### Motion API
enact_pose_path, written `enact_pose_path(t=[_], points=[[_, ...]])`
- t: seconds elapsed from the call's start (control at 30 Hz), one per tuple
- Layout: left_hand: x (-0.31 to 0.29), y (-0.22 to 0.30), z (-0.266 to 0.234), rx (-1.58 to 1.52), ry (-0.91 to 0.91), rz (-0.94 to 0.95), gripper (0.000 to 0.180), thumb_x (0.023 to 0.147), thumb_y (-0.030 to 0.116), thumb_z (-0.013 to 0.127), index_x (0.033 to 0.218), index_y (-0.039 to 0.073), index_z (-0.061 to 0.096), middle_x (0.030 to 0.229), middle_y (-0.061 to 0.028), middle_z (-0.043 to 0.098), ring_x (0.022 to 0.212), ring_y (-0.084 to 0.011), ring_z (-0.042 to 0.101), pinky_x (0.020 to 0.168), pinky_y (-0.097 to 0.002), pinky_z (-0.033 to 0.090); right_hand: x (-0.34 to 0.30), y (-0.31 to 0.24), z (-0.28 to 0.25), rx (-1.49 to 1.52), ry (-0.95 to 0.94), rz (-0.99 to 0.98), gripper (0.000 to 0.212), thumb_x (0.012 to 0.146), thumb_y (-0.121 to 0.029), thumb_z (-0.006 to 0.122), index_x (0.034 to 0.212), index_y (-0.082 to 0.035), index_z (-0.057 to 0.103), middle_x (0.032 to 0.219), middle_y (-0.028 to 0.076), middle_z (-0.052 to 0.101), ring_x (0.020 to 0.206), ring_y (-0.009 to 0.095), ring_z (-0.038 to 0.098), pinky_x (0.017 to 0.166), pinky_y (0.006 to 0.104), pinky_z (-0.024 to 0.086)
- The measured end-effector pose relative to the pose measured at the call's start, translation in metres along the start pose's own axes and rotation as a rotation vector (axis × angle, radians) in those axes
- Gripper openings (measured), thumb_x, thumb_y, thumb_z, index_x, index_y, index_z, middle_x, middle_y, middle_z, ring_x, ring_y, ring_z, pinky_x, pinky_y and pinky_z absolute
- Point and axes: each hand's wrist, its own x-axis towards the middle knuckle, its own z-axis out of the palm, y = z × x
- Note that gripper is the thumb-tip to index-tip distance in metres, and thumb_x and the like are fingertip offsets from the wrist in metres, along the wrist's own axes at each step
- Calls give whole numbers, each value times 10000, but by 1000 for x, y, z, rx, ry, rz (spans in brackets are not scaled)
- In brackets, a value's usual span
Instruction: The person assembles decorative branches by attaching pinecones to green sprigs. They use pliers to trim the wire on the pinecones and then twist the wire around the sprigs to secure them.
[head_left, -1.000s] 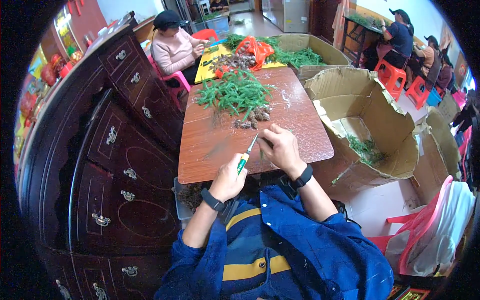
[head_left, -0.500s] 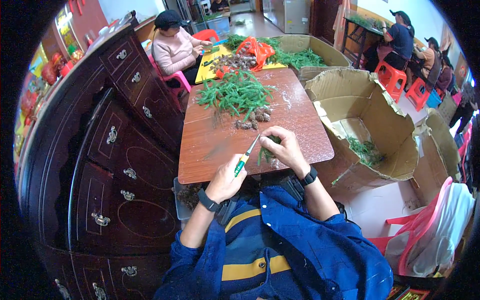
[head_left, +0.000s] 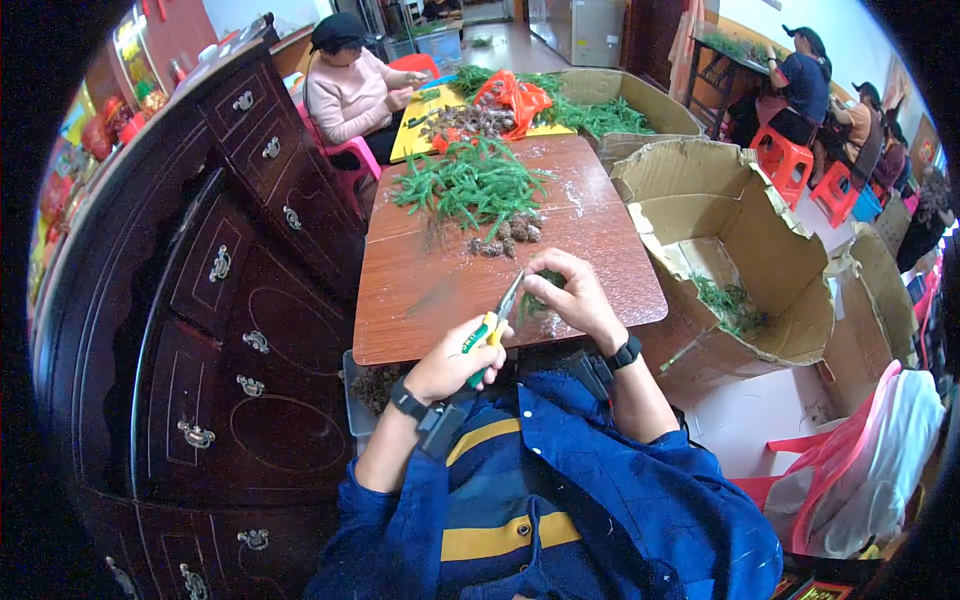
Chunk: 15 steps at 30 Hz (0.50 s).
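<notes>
My left hand [head_left: 448,364] is closed around the green-and-yellow handles of a pair of long-nose pliers [head_left: 506,302]. The pliers' tips point up and reach close to the fingertips of my right hand [head_left: 580,300]. In a pinch, that right hand holds a green artificial pine sprig [head_left: 533,304], partly hidden by the fingers. Beyond both hands, a heap of similar green sprigs [head_left: 475,185] lies on the brown wooden table [head_left: 390,300]. Several brownish pine cones [head_left: 508,238] sit at the heap's near edge.
A dark drawer cabinet [head_left: 270,330] stands along the left. On the right is an open cardboard box [head_left: 790,270] with some sprigs inside. A yellow table [head_left: 410,140] adjoins the far end, with cones and a red bag [head_left: 520,100]; a person [head_left: 350,90] works there.
The pliers' handles have spread, showing both grips, and my left hand has shifted slightly right. My right hand still pinches the sprig in nearly the same place.
</notes>
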Motion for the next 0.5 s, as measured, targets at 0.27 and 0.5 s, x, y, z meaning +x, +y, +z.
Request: enact_pose_path(t=[0.27,0.5], points=[[-4,-5,4,-785,-478,-2,458,978,258,639,1321,4,475,925,-53,585,713,-124,600,534,-253,484,0,-6,-14,318,-204,133,114,944,-92,663,1018,-12,695,957,36,650,926,131,607,815,301,494],[1,3,5,-544,-321,-82,441,976,206,621,1339,4,474,979,-72,618,787,-166,637,663,-281,534,-3,4,-18,328,-192,234,152,952,-138,691,1056,-28,712,928,6,672,865,64,596,754,249,495]])
